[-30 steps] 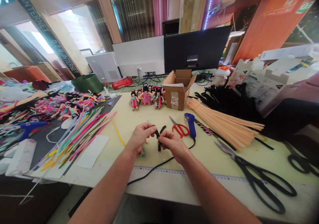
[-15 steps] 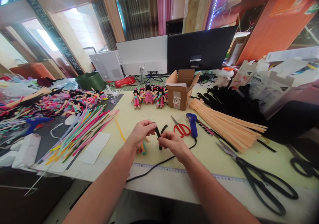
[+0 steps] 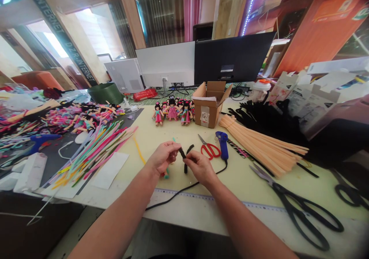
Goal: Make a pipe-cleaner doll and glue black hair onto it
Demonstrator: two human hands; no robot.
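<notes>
Between my two hands is a short black pipe cleaner (image 3: 182,152). My left hand (image 3: 162,157) pinches its upper left end, and my right hand (image 3: 201,167) pinches the lower right end. Another black pipe cleaner piece (image 3: 185,168) shows just behind, partly covered by my right fingers. Under my left hand a small teal object (image 3: 166,173) peeks out, mostly hidden. Red-handled scissors (image 3: 210,150) and a blue glue gun (image 3: 222,144) lie to the right of my hands.
Finished dolls (image 3: 172,111) stand beside an open cardboard box (image 3: 206,111). Coloured pipe cleaners (image 3: 95,155) lie left; a peach bundle (image 3: 262,143), a black pile (image 3: 259,117) and large black scissors (image 3: 300,205) lie right. The glue gun's cord (image 3: 175,193) crosses the front over a ruler strip (image 3: 253,206).
My left fingers have shifted slightly down and curl in more around the end of the black pipe cleaner. My right hand stays nearly in place, still pinching.
</notes>
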